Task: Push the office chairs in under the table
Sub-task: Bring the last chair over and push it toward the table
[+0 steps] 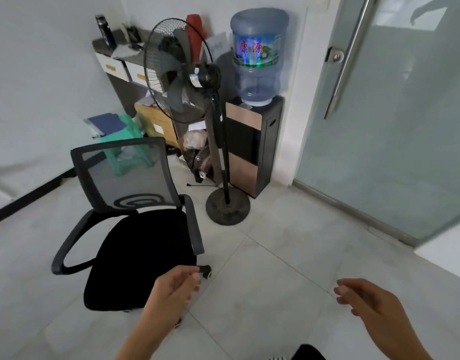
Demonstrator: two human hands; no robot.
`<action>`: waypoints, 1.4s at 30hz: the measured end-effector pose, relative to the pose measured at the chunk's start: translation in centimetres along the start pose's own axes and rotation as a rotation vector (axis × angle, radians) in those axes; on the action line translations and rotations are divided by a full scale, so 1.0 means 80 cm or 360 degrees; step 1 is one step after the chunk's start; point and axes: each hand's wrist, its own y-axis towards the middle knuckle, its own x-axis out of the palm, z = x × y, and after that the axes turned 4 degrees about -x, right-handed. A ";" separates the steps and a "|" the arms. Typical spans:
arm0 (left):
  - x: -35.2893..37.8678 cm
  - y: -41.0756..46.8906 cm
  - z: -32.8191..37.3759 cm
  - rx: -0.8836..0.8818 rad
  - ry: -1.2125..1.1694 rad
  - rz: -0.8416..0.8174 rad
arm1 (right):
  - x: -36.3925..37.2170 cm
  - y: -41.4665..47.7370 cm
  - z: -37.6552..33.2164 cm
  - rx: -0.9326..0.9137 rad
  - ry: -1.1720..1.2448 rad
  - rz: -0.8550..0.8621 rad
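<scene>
**Item:** office chair [135, 245]. It has a black seat, a grey mesh back, looped armrests and castors.

**Location:** the chair stands free on the tiled floor [275, 255], with the seat front towards the person and the back towards the cluttered corner. It is not under any table. A white top with a dark edge [28, 197] at the far left is probably the table, though too little of it shows to be sure.

**Hands:** the left hand [177, 287] hovers near the front corner of the seat. The right hand [364, 300] is well apart from it, out over bare floor. The fingers of both are loosely curled and hold nothing, and no contact with the chair is visible.

**Step in hand:** by my judgement this is the approach, before any grip is taken.

**Next move calls for:** a hold on the seat edge or an armrest. The chair then needs turning on its castors so the seat leads towards the table at the left, and rolling in.

**Room:**
- A standing fan [182, 71] has its base just beside the chair (mind the cable on the floor).
- A water dispenser [257, 55] stands against the wall.
- A green stool [127, 144] is behind the chair's back.
- A drawer cabinet [114, 66] and a cardboard box [156, 120] sit in the corner.
- A frosted glass door [392, 126] is on the right.
</scene>
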 end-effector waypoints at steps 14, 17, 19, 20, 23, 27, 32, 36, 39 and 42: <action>0.007 0.298 0.134 -0.0257 -0.0208 0.0464 | 0.093 0.465 -0.143 -0.0287 -0.0153 -0.0595; -0.008 0.336 0.152 -0.0296 -0.0314 0.0601 | 0.137 0.538 -0.193 -0.0391 -0.0237 -0.0828; -0.025 0.363 0.159 -0.0326 -0.0368 0.0669 | 0.174 0.579 -0.225 -0.0458 -0.0270 -0.0920; -0.035 0.378 0.161 -0.0342 -0.0394 0.0703 | 0.193 0.597 -0.240 -0.0489 -0.0273 -0.0961; -0.074 0.440 0.163 -0.0371 -0.0431 0.0801 | 0.257 0.641 -0.279 -0.0514 -0.0288 -0.1087; -0.135 0.558 0.168 -0.0413 -0.0469 0.0898 | 0.334 0.673 -0.319 -0.0519 -0.0275 -0.1155; -0.197 0.725 0.191 -0.0728 -0.0412 0.1069 | 0.398 0.702 -0.363 -0.0526 -0.0338 -0.1256; -0.208 0.796 0.179 -0.1011 -0.0442 0.1074 | 0.426 0.731 -0.381 -0.0488 -0.0391 -0.1290; -0.206 0.802 0.163 -0.1070 -0.0329 0.1093 | 0.449 0.755 -0.390 -0.0512 -0.0493 -0.1417; -0.202 0.790 0.153 -0.1041 -0.0344 0.1019 | 0.476 0.779 -0.399 -0.0568 -0.0548 -0.1552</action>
